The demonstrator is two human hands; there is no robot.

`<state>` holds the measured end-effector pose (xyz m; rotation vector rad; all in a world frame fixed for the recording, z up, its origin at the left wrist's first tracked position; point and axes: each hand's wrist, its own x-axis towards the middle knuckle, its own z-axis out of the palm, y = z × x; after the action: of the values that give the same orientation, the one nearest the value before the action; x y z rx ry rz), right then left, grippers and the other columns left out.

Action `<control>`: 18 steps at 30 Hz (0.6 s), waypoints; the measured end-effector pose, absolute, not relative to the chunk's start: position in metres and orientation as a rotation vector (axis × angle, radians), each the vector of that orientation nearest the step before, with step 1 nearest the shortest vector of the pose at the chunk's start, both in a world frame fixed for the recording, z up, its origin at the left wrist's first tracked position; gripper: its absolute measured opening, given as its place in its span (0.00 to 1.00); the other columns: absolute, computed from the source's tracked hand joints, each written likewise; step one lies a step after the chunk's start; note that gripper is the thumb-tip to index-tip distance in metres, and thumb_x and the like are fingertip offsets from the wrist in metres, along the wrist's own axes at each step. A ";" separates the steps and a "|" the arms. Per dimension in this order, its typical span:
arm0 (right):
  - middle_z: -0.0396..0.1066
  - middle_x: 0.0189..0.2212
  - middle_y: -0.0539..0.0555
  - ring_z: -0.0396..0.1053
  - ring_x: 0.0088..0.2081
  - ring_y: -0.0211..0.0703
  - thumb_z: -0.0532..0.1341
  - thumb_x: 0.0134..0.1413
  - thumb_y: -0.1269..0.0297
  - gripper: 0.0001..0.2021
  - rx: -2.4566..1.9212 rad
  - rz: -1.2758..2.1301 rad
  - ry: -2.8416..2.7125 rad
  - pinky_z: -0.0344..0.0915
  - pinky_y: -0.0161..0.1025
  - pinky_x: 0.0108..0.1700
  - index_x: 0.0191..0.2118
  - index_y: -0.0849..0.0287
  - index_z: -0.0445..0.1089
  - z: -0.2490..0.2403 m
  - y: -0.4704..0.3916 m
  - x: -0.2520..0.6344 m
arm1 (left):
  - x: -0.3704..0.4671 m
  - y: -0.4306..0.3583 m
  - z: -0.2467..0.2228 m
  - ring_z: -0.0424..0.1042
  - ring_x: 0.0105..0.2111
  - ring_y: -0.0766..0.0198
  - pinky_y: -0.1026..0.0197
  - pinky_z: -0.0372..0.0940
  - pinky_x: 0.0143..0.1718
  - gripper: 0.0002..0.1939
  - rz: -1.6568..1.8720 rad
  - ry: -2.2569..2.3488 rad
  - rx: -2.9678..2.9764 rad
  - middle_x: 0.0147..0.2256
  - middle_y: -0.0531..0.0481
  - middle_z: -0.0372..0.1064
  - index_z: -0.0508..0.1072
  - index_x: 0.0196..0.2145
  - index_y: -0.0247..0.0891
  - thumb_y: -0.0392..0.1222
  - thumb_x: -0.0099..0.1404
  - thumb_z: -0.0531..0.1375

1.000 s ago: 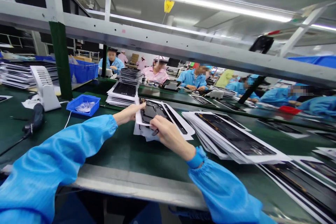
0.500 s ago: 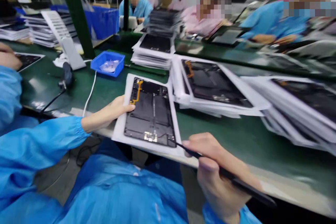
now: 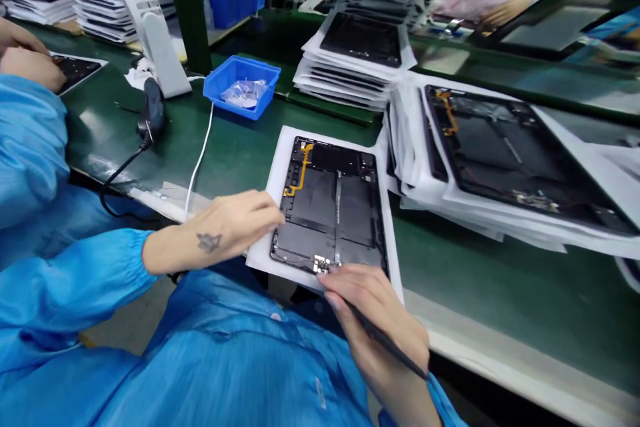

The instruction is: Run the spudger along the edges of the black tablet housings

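An opened tablet (image 3: 313, 210) with black battery cells and an orange flex cable lies on a white foam sheet (image 3: 260, 250) at the bench's front edge. My left hand (image 3: 235, 223) has its fingers bent together at the tablet's left edge; the thumb is out of sight. In my right hand (image 3: 383, 320) is a slim black spudger (image 3: 387, 343), held like a pen. Its tip is hidden by the fingers, which are by a small bright circuit board (image 3: 321, 263) at the tablet's lower edge.
To the right, more opened tablets (image 3: 520, 153) lie stacked with white sheets. A pile of tablets (image 3: 360, 40) stands behind. A blue tray (image 3: 243, 90) with small clear bags, a white stand (image 3: 167, 53) and a black corded device (image 3: 153, 110) are left. A co-worker's hands (image 3: 33, 60) are at far left.
My right hand has moved left with the spudger, from the tablet's lower right corner to the small board. My left thumb has come off the tablet's face. The view has tilted down.
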<state>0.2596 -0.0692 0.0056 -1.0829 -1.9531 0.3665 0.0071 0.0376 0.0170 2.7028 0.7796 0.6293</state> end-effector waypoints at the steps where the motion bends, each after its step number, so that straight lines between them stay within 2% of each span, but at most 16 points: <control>1: 0.77 0.34 0.53 0.74 0.39 0.46 0.60 0.62 0.76 0.11 -1.086 0.360 -1.961 0.72 0.44 0.43 0.45 0.54 0.73 0.004 -0.069 0.260 | 0.008 0.031 0.012 0.72 0.45 0.61 0.61 0.69 0.46 0.12 0.660 0.718 2.681 0.46 0.44 0.71 0.71 0.46 0.37 0.36 0.77 0.49; 5: 0.78 0.36 0.54 0.73 0.40 0.47 0.61 0.60 0.79 0.16 -1.079 0.205 -2.068 0.71 0.47 0.47 0.51 0.56 0.72 -0.006 -0.073 0.254 | 0.012 0.018 -0.003 0.72 0.50 0.60 0.56 0.70 0.51 0.10 0.831 0.646 2.582 0.48 0.41 0.72 0.70 0.48 0.34 0.32 0.76 0.51; 9: 0.79 0.36 0.54 0.73 0.42 0.49 0.63 0.59 0.79 0.21 -1.084 -0.011 -2.103 0.71 0.46 0.45 0.56 0.57 0.71 -0.013 -0.073 0.241 | 0.012 0.014 -0.004 0.73 0.52 0.59 0.55 0.71 0.53 0.09 0.876 0.669 2.511 0.49 0.40 0.73 0.71 0.48 0.34 0.33 0.76 0.52; 14: 0.78 0.35 0.54 0.71 0.40 0.45 0.63 0.59 0.81 0.18 -1.124 -0.087 -2.014 0.72 0.44 0.45 0.52 0.59 0.75 -0.010 -0.067 0.234 | 0.017 0.010 0.005 0.75 0.49 0.60 0.59 0.72 0.50 0.08 0.890 0.727 2.474 0.47 0.40 0.73 0.74 0.44 0.32 0.36 0.75 0.54; 18: 0.78 0.35 0.53 0.71 0.39 0.45 0.62 0.59 0.80 0.18 -1.127 -0.094 -2.009 0.73 0.44 0.43 0.53 0.57 0.75 -0.010 -0.065 0.234 | 0.021 0.007 0.005 0.74 0.47 0.60 0.59 0.70 0.48 0.08 0.863 0.799 2.421 0.47 0.42 0.72 0.74 0.42 0.34 0.36 0.75 0.55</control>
<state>0.2344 -0.0652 -0.0104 -1.1271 -2.0088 -0.0940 0.0206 0.0071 0.0045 2.4212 0.7988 0.8633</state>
